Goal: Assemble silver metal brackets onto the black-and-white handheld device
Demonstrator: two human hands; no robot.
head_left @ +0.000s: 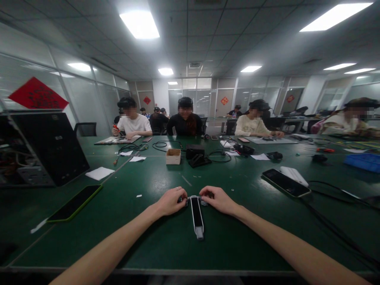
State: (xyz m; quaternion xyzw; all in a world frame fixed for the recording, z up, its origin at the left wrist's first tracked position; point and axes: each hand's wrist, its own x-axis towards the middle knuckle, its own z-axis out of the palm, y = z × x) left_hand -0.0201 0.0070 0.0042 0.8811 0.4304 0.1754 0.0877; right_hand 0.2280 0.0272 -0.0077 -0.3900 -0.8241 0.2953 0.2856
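So here's the setup: a slim black-and-white gadget (196, 217) lies flat on a green workbench (231, 249), long side pointing toward me. It has a glossy black strip down the middle, a white-ish body, and a small grey tip at the near end. The far end has some small metallic-looking bits, but they're too tiny and covered up to make out properly.

Both hands are on that far end, close together and almost meeting. The left hand (170, 201) comes in from the left and the right hand (218, 200) from the right, with the fingers of each pinching the gadget's far end from its own side. The rest of the gadget sticks out toward me, between the forearms.

Count-wise, there's one gadget, plus two phones on the bench: one with a green edge (75, 203) left of the hands and one black phone (285, 183) to the right. Farther up mid-frame there's one small cardboard box (173, 156), and there's one blue tray (362, 162) at the right edge. Black cables (329, 229) run along the lower right. Four co-workers (185, 118) sit across the bench, upper middle to right, with more people behind them.
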